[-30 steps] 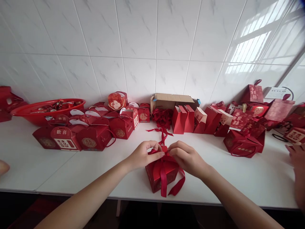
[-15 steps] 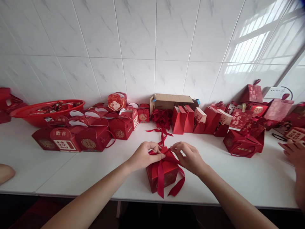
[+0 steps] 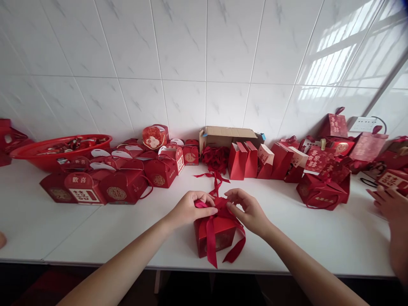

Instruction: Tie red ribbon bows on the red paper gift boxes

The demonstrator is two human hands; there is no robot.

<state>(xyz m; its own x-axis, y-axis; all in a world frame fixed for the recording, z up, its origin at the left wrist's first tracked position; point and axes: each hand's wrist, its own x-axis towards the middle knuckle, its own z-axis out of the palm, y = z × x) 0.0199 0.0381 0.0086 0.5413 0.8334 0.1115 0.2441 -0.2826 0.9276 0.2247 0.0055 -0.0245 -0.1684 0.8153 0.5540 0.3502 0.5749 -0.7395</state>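
Observation:
A small red gift box (image 3: pixel 221 235) with a gold print stands near the table's front edge. Red satin ribbon (image 3: pixel 211 242) is gathered on its top, with two tails hanging down the front. My left hand (image 3: pixel 189 209) pinches the ribbon at the left of the gathered part, thumb over curled fingers. On the other side, my right hand (image 3: pixel 250 210) has its index finger raised apart from the thumb, and the thumb tip touches the ribbon. The exact knot is partly hidden by folds and fingers.
Behind the box, a cardboard carton (image 3: pixel 232 132) holds a heap of red ribbon. Upright red paper bags (image 3: pixel 237 163) line up beside it. Several finished red boxes (image 3: pixel 123 187) and a red basin (image 3: pixel 35 155) are left. Another person's hand (image 3: pixel 389 204) rests at the right.
My right hand has gone from a pinch at the ribbon to parted fingers. The left keeps its pinch. The view has shifted slightly, and the arm at the far left has mostly left the picture.

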